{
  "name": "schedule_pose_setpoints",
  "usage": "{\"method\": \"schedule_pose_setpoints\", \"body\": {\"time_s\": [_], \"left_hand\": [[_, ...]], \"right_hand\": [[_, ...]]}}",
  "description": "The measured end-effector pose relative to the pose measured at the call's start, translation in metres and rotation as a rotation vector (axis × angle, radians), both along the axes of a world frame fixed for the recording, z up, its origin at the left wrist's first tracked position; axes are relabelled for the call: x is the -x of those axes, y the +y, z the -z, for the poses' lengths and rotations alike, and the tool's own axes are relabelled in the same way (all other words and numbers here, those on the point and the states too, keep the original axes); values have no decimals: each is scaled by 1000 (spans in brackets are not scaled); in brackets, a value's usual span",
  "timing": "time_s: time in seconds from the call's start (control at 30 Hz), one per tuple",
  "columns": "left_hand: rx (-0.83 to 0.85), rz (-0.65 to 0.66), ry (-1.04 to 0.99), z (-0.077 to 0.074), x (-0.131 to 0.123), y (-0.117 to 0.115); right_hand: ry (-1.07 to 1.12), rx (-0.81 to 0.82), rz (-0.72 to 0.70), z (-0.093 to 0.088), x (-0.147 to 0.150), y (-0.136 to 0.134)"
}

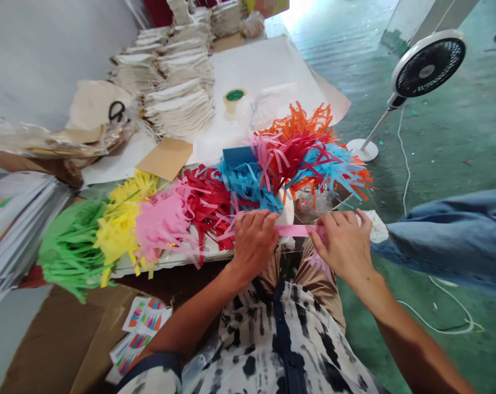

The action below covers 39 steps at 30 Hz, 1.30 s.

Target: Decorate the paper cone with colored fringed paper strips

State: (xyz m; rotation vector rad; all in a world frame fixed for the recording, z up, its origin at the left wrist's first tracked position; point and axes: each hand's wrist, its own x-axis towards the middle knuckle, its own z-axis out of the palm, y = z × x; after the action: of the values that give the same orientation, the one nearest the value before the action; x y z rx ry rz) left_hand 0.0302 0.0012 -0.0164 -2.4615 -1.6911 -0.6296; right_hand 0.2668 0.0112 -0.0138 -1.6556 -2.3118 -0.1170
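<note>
My left hand [254, 239] and my right hand [344, 243] hold a pink paper strip [295, 230] stretched between them, fingers closed on its ends, just above my lap. Right behind the hands lies a long row of fringed paper bunches on a low table: green [69, 249], yellow [122, 219], pink [163, 221], red [209, 202], blue [248, 183] and orange [299, 123]. A white round object [288, 210] peeks out under the blue fringe next to my left hand.
Stacks of cream cloth bags [178, 82] stand at the back, with scissors [116, 111] and a tape roll [234, 97] nearby. Printed sheets [13, 219] pile up at left. A standing fan [426, 65] and its cable are on the green floor; another person's denim-clad leg [453, 235] is at right.
</note>
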Motion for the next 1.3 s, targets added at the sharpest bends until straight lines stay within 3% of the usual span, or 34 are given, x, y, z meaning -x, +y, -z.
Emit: {"method": "schedule_pose_setpoints", "body": {"time_s": [0.1,0.2,0.27,0.4,0.53,0.6,0.73,0.8,0.97,1.1,1.3], "left_hand": [[-82,220,45,1,-6,1],[-52,336,96,3,-12,1],[-25,346,128,4,-11,0],[-9,365,125,-1,16,-5],[-65,170,40,-18,44,-12],[-131,131,2,-24,39,-14],[-59,405,3,-17,3,-6],[27,456,29,-8,-10,2],[87,412,42,8,-9,15],[121,395,59,5,-6,17],[124,329,-6,6,-12,17]], "right_hand": [[39,-141,-3,4,-3,-12],[54,-182,-181,14,-3,-27],[50,-163,-284,23,-3,-34],[105,-169,-270,29,-14,-38],[109,-176,-289,17,-18,-28],[84,-171,-281,9,-15,-22],[18,-200,-310,4,-10,-8],[1,-218,-331,6,-11,-3],[-45,-270,-394,13,-15,3],[-111,-255,-441,12,-11,9],[-24,-184,-352,11,-9,15]]}}
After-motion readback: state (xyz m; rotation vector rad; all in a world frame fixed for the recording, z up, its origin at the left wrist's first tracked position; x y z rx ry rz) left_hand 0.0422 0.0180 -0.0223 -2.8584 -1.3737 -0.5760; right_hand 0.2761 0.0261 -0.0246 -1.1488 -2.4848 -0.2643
